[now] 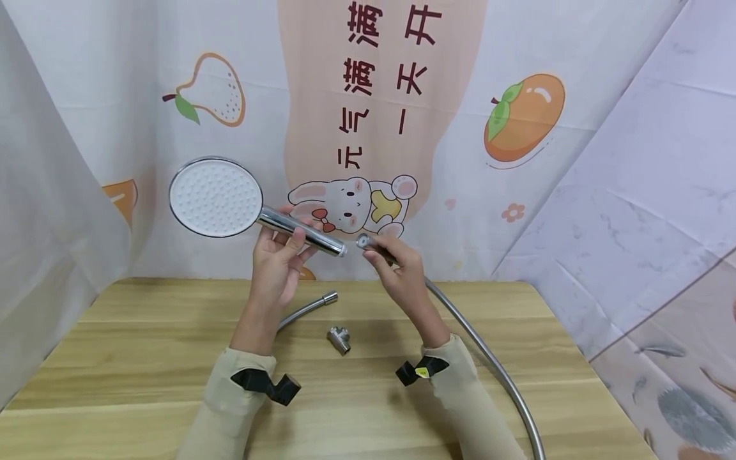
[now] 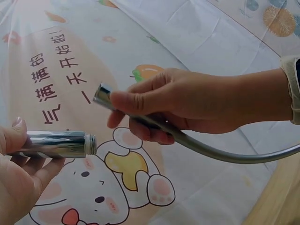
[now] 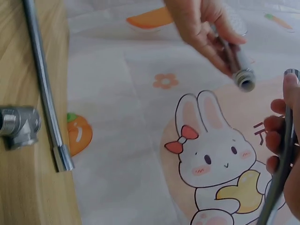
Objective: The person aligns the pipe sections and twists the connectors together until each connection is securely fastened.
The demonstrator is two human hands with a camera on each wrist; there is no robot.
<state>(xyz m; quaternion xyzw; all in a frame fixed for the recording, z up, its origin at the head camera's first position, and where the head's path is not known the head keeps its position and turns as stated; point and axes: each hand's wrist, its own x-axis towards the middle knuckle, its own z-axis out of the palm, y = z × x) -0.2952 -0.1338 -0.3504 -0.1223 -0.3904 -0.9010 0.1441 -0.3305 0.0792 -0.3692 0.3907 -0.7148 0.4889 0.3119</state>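
Note:
My left hand (image 1: 277,259) grips the chrome handle of a shower head (image 1: 215,197), its white nozzle face turned toward the head camera. The handle's threaded end (image 2: 91,144) points right, toward the other hand. My right hand (image 1: 402,268) pinches a grey shower hose (image 1: 483,348) just behind its chrome end fitting (image 1: 363,241). A small gap separates that fitting from the threaded handle end. Both are held up above the table. From the right hand the hose curves down past the right forearm to the front edge of the view.
On the wooden table (image 1: 356,409) lie a small chrome tee valve (image 1: 339,339) and the hose's other end (image 1: 329,298), partly hidden behind the left forearm. A printed cloth (image 1: 230,140) with a rabbit and fruit hangs behind the table.

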